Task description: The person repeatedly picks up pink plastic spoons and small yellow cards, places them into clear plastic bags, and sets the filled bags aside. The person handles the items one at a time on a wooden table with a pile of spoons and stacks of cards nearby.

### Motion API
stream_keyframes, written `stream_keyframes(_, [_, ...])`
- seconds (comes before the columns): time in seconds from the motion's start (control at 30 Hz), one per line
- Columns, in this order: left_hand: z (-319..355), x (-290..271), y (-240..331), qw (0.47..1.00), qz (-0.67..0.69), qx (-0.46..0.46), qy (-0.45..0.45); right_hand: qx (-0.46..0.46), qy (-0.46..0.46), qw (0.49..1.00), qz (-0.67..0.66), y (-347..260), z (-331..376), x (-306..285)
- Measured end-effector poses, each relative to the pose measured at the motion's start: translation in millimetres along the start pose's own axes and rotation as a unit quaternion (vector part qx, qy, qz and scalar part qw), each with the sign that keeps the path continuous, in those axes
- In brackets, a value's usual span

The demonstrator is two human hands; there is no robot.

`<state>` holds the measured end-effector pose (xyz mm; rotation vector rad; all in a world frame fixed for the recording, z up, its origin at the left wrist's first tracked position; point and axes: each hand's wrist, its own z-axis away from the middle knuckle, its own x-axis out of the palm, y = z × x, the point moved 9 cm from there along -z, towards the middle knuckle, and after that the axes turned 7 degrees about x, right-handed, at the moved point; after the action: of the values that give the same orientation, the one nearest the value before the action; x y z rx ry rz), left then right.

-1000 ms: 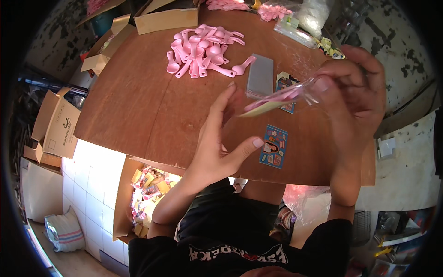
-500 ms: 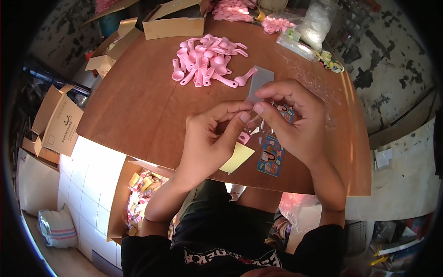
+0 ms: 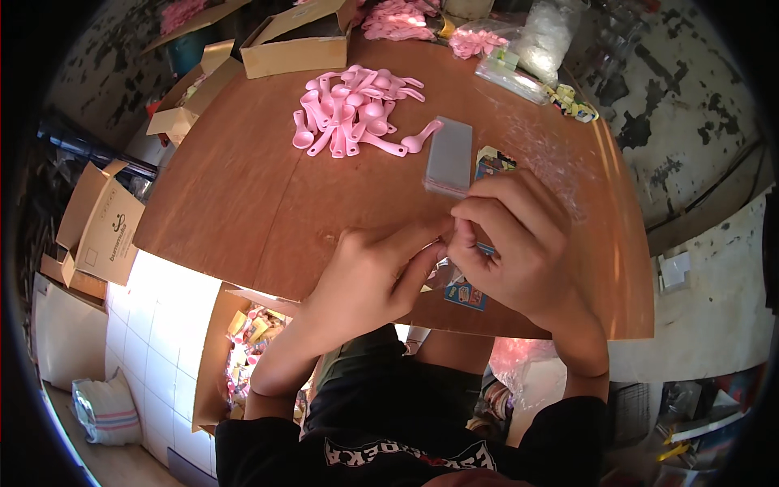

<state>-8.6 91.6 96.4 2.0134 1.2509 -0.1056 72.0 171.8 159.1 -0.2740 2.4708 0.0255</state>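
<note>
Head view looks down on two hands meeting over the near edge of a round brown tabletop [image 3: 243, 203]. Between them is a small clear plastic packet [image 3: 445, 264], mostly hidden by the fingers; what it holds cannot be made out. The left hand [image 3: 369, 280] pinches it from the left, fingers closed narrow on its edge, and the right hand [image 3: 511, 243] curls over it from above, fingertips pressed tight against the same spot. By the look of it, the packet's mouth is being pressed or sealed, so the step in hand seems to be closing a filled packet; the next move would call for an even pinch along the opening with the contents kept inside.

Under the right hand lies a printed blue card [image 3: 466, 295], and just beyond the knuckles a grey flat stack of sleeves [image 3: 450, 156]. Farther out sits a heap of pink plastic spoons [image 3: 350, 109], then an open cardboard box [image 3: 296, 45] at the far rim. Another carton of mixed wrappers [image 3: 247, 357] stands on the floor below the left forearm.
</note>
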Motion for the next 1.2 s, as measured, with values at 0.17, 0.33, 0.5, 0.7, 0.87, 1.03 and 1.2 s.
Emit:
stream_keyframes(0.17, [9.6, -0.2, -0.9, 0.983, 0.182, -0.019, 0.017, 0.107, -0.073, 0.961, -0.245, 24.7, 4.0, -2.6])
stream_keyframes(0.33, [24.0, -26.9, 5.2, 0.933, 0.301, -0.004, 0.199, 0.163, -0.029, 0.779, -0.605, 86.9, -5.8, -45.7])
stream_keyframes(0.5, [22.1, -24.8, 7.2, 0.932, 0.310, -0.031, 0.188, 0.532, -0.146, 0.745, -0.376, 302.0, 82.8, 16.3])
stream_keyframes(0.7, [11.1, -11.2, -0.9, 0.928, 0.321, -0.072, 0.174, 0.374, -0.057, 0.894, 0.242, 330.1, 148.1, -37.3])
stream_keyframes(0.87, [8.5, 18.9, -22.4, 0.899, 0.380, -0.124, 0.179, 0.294, -0.136, 0.912, -0.254, 137.0, 45.7, -0.7])
stream_keyframes(1.03, [4.3, 24.5, -24.9, 0.911, 0.355, -0.091, 0.190, 0.193, -0.122, 0.936, -0.269, 51.6, 28.9, 17.1])
stream_keyframes(1.2, [6.0, 7.2, -24.1, 0.938, 0.303, -0.037, 0.165, 0.124, 0.003, 0.965, -0.229, 41.9, 4.3, -25.2])
